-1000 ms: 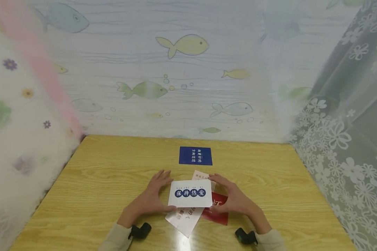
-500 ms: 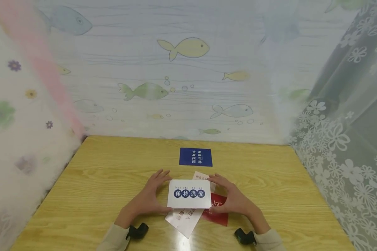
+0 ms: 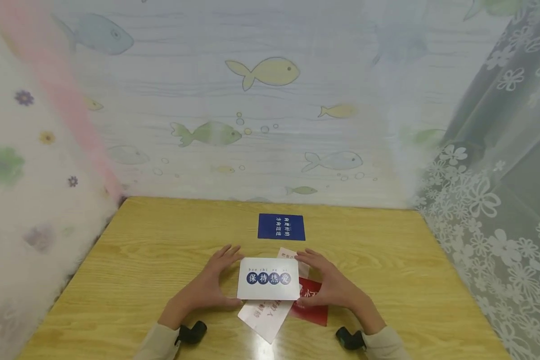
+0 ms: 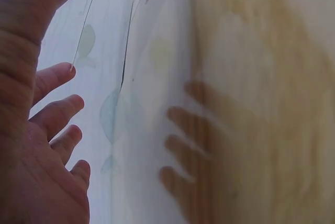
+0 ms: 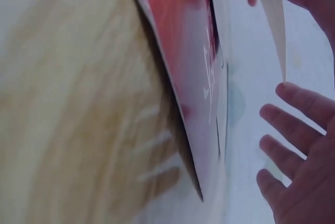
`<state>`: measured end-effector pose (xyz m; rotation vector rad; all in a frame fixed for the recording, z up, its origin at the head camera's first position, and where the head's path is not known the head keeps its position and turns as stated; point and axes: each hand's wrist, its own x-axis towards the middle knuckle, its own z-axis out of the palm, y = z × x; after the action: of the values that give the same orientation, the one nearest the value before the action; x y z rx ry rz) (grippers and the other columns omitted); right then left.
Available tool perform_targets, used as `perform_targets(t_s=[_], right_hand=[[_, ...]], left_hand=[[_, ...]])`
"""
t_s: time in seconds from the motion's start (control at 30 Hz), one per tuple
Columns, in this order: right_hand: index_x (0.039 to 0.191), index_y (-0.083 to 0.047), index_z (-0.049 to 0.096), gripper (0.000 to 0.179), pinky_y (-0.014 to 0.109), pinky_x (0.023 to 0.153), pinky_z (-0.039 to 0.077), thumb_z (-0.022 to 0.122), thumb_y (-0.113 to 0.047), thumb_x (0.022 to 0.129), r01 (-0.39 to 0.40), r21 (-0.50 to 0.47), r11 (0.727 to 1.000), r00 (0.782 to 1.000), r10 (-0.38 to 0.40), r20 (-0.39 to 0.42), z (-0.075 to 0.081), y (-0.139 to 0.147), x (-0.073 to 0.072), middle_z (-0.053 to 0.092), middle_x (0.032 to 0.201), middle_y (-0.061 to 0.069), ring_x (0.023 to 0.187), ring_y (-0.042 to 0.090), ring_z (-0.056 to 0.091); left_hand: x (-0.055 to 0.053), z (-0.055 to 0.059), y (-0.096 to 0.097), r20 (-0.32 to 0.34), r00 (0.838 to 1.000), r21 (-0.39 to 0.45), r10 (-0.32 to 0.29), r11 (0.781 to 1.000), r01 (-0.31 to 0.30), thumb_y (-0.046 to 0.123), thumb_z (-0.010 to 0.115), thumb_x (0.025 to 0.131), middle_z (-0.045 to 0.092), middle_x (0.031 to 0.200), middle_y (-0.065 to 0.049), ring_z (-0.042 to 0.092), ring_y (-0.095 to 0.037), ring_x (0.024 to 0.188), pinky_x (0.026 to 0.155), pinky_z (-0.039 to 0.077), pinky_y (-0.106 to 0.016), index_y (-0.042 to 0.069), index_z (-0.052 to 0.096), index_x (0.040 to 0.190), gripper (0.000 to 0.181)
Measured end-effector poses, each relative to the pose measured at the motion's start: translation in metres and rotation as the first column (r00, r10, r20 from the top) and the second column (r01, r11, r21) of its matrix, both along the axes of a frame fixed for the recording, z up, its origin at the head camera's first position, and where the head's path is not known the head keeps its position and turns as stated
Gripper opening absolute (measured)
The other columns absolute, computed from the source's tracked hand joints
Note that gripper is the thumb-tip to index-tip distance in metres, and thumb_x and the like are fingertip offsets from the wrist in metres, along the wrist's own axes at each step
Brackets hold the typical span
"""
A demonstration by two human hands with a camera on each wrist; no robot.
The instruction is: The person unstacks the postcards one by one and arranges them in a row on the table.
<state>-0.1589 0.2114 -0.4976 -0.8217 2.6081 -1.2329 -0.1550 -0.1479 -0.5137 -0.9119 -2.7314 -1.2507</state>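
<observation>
Both my hands hold a white card (image 3: 268, 291) with blue circles and lettering, raised over other cards on the table. My left hand (image 3: 209, 284) has thumb and index fingertip at the corners of its left edge. At the right edge, my right hand (image 3: 335, 285) does the same. Each wrist view shows the card's thin side between thumb and index finger, the other fingers of the left hand (image 4: 47, 177) and right hand (image 5: 309, 177) spread free. Below lie a pale pink card (image 3: 265, 324) and a red card (image 3: 315, 314), partly hidden by the white one.
A dark blue card (image 3: 267, 231) with white lettering lies farther back on the wood-grain table (image 3: 139, 260). Behind the table hangs a fish-patterned curtain (image 3: 270, 150), and lace with white flowers (image 3: 481, 200) borders the right side.
The white card has shifted slightly left, both hands keeping their hold on its edges. The head view has tilted up a little. The cards on the table lie as before.
</observation>
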Motion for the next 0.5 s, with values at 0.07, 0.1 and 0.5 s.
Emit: perform_targets(t_s=[0.07,0.1,0.5], right_hand=[[0.148,-0.015,0.054,0.095,0.068,0.115,0.033,0.095,-0.038,0.065,-0.002,0.025,1.0,1.0,0.002,-0.02,0.001,-0.002,0.0,0.046,0.157,0.009,0.153,0.037,0.026],[0.148,-0.014,0.054,0.095,0.068,0.114,0.034,0.095,-0.038,0.066,-0.002,0.042,0.999,0.999,0.003,-0.033,0.002,-0.004,-0.001,0.047,0.157,0.009,0.152,0.037,0.026],[0.147,-0.008,0.055,0.095,0.062,0.115,0.038,0.094,-0.04,0.066,0.025,0.21,0.977,0.976,0.022,-0.217,0.012,-0.024,-0.02,0.052,0.153,0.009,0.15,0.037,0.034]], left_hand=[[0.001,0.003,-0.002,0.02,1.0,-0.015,0.005,1.0,-0.005,0.036,0.095,0.061,0.034,0.164,-0.014,0.019,-0.042,0.153,0.118,0.023,-0.071,0.007,0.049,0.15,0.104],[0.001,0.004,-0.003,0.024,1.0,-0.028,0.009,1.0,-0.008,0.036,0.094,0.062,0.034,0.164,-0.012,0.018,-0.04,0.154,0.119,0.022,-0.069,0.008,0.048,0.151,0.104],[-0.027,0.009,-0.019,-0.07,0.997,-0.133,-0.021,0.991,0.011,0.037,0.095,0.065,0.041,0.16,-0.017,0.024,-0.046,0.151,0.122,0.017,-0.066,0.004,0.049,0.15,0.102]])
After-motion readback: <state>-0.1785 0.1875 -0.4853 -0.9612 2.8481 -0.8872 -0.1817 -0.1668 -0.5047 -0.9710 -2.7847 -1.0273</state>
